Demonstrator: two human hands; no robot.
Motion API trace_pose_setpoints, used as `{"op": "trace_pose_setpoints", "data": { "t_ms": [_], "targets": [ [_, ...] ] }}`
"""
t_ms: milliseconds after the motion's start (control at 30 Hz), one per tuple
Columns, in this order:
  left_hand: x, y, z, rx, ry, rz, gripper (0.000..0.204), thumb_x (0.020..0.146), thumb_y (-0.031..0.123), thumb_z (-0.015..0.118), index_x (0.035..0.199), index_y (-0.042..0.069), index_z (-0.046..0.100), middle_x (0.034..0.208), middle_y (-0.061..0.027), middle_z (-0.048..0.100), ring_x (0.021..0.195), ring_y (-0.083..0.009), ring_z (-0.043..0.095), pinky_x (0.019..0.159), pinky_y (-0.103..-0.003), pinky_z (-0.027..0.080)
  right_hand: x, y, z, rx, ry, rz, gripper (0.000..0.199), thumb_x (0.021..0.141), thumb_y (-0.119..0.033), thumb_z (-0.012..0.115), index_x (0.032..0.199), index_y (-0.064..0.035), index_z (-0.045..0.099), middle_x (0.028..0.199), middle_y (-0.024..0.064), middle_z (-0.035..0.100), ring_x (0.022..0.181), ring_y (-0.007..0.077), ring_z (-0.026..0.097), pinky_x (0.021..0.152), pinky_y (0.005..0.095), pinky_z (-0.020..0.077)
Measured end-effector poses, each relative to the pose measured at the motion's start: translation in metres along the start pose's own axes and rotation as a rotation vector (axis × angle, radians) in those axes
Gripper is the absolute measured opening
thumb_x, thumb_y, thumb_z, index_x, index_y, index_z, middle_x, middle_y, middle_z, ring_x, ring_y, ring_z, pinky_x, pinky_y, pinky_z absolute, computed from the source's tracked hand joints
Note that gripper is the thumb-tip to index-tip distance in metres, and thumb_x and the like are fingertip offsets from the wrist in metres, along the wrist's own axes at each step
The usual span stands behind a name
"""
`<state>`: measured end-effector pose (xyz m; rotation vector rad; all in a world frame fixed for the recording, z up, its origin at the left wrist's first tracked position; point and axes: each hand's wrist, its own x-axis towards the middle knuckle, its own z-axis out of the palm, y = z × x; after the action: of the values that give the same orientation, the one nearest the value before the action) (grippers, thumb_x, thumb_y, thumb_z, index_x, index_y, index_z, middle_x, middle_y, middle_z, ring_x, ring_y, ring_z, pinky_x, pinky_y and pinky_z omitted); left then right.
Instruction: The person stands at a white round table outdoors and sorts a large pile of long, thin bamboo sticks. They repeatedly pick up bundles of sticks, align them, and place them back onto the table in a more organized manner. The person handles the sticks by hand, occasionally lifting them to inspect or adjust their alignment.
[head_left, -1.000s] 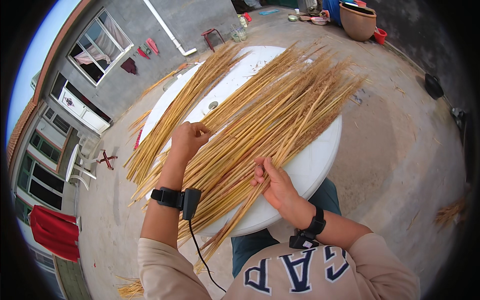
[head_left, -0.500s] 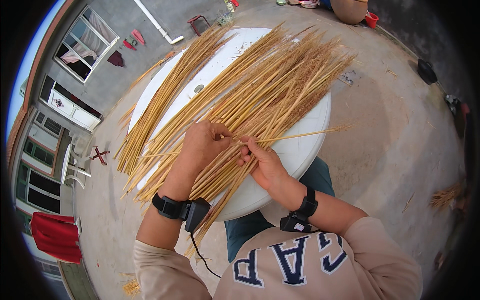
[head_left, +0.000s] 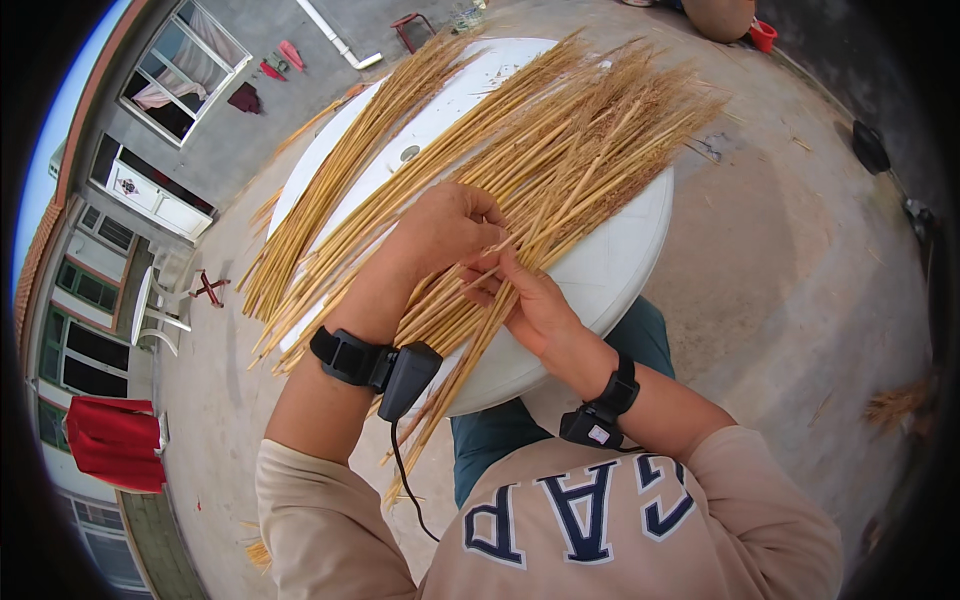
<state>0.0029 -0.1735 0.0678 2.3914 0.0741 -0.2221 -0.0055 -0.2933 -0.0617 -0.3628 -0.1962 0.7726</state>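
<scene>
Long dry reed stalks [head_left: 440,165] with feathery brown heads lie in bundles across a round white table [head_left: 625,245]. My left hand [head_left: 455,230] is above the middle of the nearer bundle, its fingers bent into a pinch at a thin stalk. Just to its right, my right hand [head_left: 535,300] is closed, thumb and fingers pinching the same stalk. The two hands' fingertips almost meet, and they hide most of the held stalk. Several stalks slant under the right hand and hang past the near table edge.
A separate bundle of stalks [head_left: 335,180] lies on the table's left side. Beyond stand a white plastic chair [head_left: 150,310] and a small red stool frame [head_left: 208,288]. A red cloth [head_left: 115,442] hangs at the left. More straw [head_left: 893,403] lies on the floor at the right.
My left hand has moved up and to the right, closer to the right hand. The thin stalk that stuck out rightward past my right hand no longer shows there. The view has shifted slightly.
</scene>
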Motion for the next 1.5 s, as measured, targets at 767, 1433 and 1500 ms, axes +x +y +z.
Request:
{"op": "trace_pose_setpoints", "data": {
  "t_ms": [767,1433,1500],
  "targets": [
    [-0.167,-0.062,-0.005,-0.096,0.553,0.071,0.068,0.076,0.047,0.068,0.128,0.007,0.051,0.097,-0.0064,0.063,0.090,-0.0155,0.055,0.080,-0.028,0.043,0.014,0.003,-0.008,0.172,0.041,-0.157,0.027,0.090,-0.035,0.053,0.091,-0.0078,0.049,0.077,0.0031,0.049,0.071,0.0147,0.049,0.083,0.0368,0.0487],
    [-0.178,-0.107,0.116,0.407,0.673,0.273,0.044,0.069,0.014,0.072,0.111,0.006,0.059,0.106,-0.0136,0.059,0.098,-0.0298,0.055,0.081,-0.040,0.045,0.003,-0.173,0.093,-0.165,-0.236,-0.567,0.021,0.093,-0.024,0.051,0.090,-0.0040,0.046,0.075,0.0028,0.040,0.066,0.0126,0.041,0.064,0.0281,0.0420],
    [-0.169,-0.116,0.113,0.328,0.654,0.315,0.046,0.069,0.014,0.072,0.112,0.006,0.058,0.111,-0.0147,0.058,0.101,-0.0302,0.054,0.084,-0.041,0.043,-0.006,-0.209,0.115,-0.245,-0.317,-0.573,0.020,0.094,-0.022,0.050,0.091,-0.0027,0.045,0.075,0.0033,0.039,0.065,0.0126,0.040,0.062,0.0273,0.0408]
  ]
}}
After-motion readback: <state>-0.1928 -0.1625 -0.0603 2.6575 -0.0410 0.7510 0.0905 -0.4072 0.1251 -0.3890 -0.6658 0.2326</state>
